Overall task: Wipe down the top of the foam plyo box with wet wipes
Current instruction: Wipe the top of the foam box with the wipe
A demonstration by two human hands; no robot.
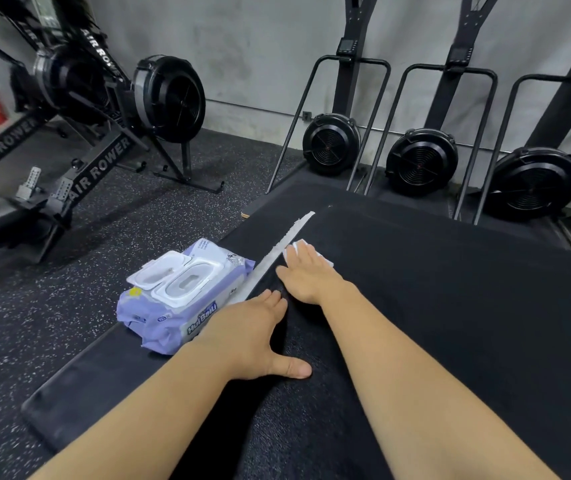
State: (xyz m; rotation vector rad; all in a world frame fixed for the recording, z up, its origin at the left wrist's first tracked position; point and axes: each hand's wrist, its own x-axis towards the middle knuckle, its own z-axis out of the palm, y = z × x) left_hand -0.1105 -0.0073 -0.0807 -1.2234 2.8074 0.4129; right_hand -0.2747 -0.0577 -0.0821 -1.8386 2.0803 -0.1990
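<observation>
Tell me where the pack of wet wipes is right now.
Head view, left of centre: the pack of wet wipes lies lid open beside the left edge of the plyo box, right next to the left hand.

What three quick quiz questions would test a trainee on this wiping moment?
1. True or false: the right hand presses a white wipe flat on the box top.
2. The lid of the wipes pack is: A open, B closed, C torn off.
3. Fill in: the left hand lies ___ on the box top, holding nothing.
Key: 1 true; 2 A; 3 flat.
</observation>
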